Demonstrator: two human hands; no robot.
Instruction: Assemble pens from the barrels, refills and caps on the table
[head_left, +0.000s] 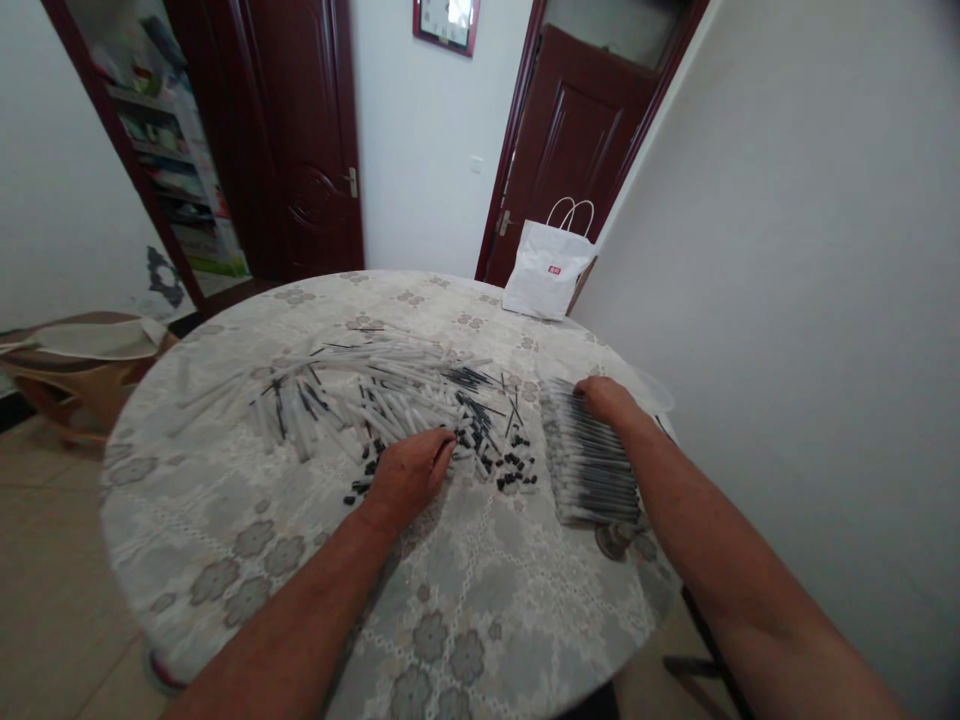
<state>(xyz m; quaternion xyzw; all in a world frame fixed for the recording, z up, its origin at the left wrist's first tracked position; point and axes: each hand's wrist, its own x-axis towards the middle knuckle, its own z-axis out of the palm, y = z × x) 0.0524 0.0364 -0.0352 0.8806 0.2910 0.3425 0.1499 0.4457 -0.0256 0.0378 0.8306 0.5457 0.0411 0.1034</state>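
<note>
My left hand (412, 472) is closed, its fingertips pressed together at the near edge of the loose parts; whatever it may hold is hidden. Small black caps (514, 470) lie scattered around it. Beyond it spreads a heap of translucent pen barrels (390, 375), with thin dark refills (469, 377) among them. On the right, a neat stack of pens (596, 470) with dark cores lies side by side. My right hand (604, 400) is at the far end of this stack, fingers pinched on a pen there. My right forearm covers part of the stack.
A patterned cloth covers the round table (300, 560). A white paper bag (547, 270) with handles stands at its far right edge, near the wall. Close to the stack's near end sits a small round brownish object (615, 541). A wooden chair (90, 365) stands at left.
</note>
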